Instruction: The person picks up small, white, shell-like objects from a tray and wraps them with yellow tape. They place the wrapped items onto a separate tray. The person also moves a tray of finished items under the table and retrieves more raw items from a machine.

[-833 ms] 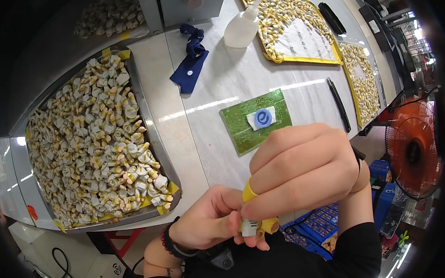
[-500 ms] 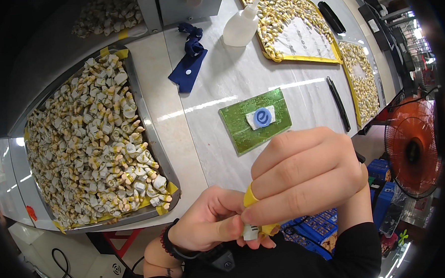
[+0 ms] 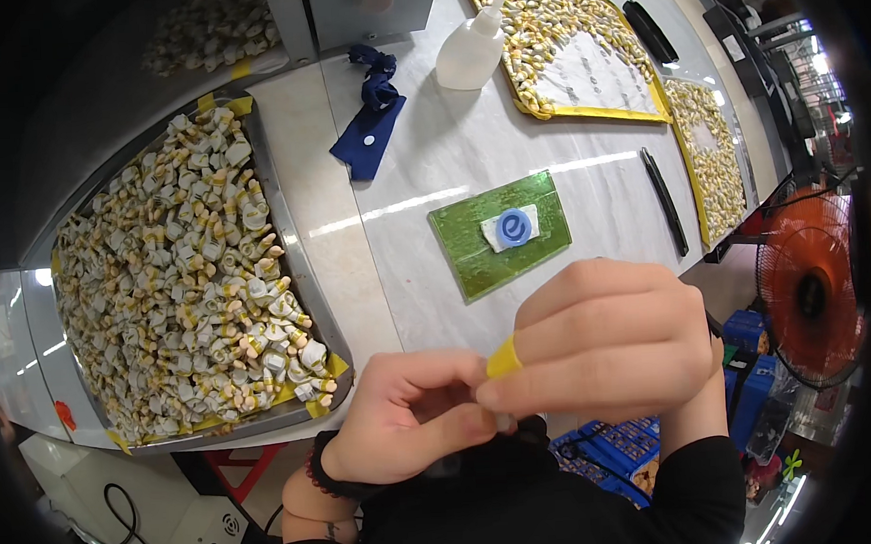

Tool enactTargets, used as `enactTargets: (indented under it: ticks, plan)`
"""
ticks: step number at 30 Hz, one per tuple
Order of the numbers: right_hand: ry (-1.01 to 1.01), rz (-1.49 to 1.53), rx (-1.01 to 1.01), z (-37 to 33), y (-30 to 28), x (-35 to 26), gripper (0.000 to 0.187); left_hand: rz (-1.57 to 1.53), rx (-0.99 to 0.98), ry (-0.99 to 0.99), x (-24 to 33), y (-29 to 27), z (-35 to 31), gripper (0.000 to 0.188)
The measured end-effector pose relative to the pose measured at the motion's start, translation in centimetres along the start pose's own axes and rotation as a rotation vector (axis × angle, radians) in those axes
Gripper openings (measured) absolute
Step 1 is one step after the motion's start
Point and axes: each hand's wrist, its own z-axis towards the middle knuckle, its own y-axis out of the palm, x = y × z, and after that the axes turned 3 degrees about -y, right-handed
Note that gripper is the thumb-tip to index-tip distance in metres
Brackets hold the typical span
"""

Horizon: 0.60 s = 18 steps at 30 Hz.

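Note:
Close in front of my body, my left hand (image 3: pixel 413 419) and my right hand (image 3: pixel 609 352) meet with fingertips pinched together. Between them is a small white-and-yellow figurine piece, now almost wholly covered by the fingers; only a pale sliver shows under the right fingertips. A band of yellow tape (image 3: pixel 503 357) wraps one finger of my right hand. Just beyond the hands lies a green glassy plate (image 3: pixel 474 265), bearing a white pad with a round blue piece (image 3: pixel 513 228) on top.
At left stands a metal tray (image 3: pixel 309 277) heaped with small white-and-yellow figurine pieces (image 3: pixel 183 273). Farther off are a dark blue cloth strap (image 3: pixel 367 144), a squeeze bottle (image 3: pixel 470 57), yellow-edged trays of small pieces (image 3: pixel 599 117) and a black pen (image 3: pixel 664 204). An orange fan (image 3: pixel 811 294) stands at right.
Both hands have shifted slightly; the right has moved a little to the right and turned. The white-and-yellow piece, seen under the fingers before, is now mostly hidden.

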Motion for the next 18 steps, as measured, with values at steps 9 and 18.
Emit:
enactTargets:
  ticks: [9,18]
  plan:
    - [0.039,-0.058,-0.049,-0.7,-0.9,-1.8,0.018,0.556,0.195,0.364,-0.1,0.3,0.4,0.033]
    - [-0.018,-0.177,-0.134,-1.7,-3.5,-2.2,0.018,0.699,0.266,0.377,-0.2,0.8,0.7,0.031]
